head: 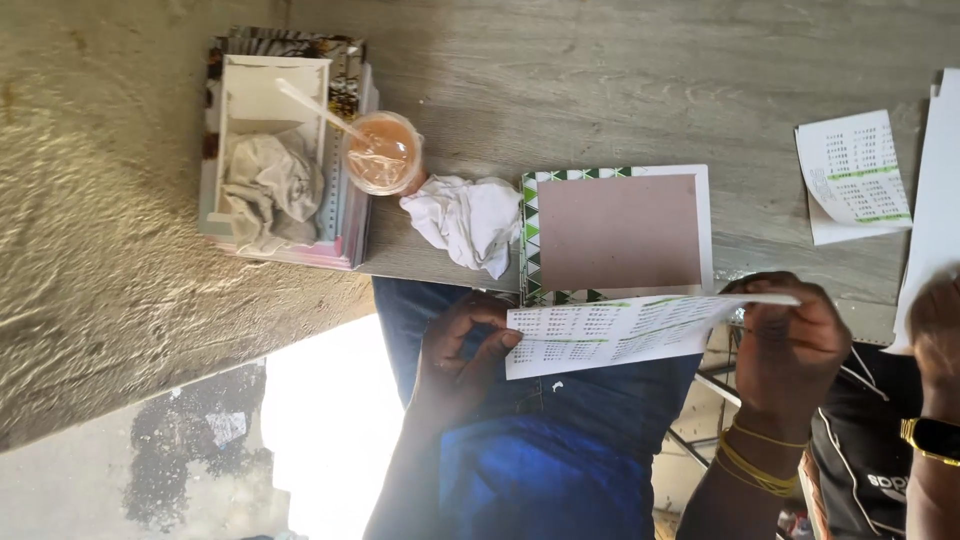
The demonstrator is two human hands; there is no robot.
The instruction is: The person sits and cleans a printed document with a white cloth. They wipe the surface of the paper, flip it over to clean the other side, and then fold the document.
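I hold a white printed sheet (640, 330) with green bands between both hands, just in front of the table's near edge. My left hand (455, 350) pinches its left end with thumb and fingers. My right hand (790, 340), with yellow bangles on the wrist, grips its right end. Just beyond the sheet, a brown cardboard rectangle (620, 232) lies on a green-and-white patterned sheet (530, 240) on the grey table (600, 80).
A crumpled white cloth (465, 220) lies left of the cardboard. Beside it stands a plastic cup (382, 153) of orange drink with a straw, next to a white box (270, 150) holding crumpled paper. Another printed sheet (855, 175) lies at right. Another person's arm with a gold watch (935, 438) is at far right.
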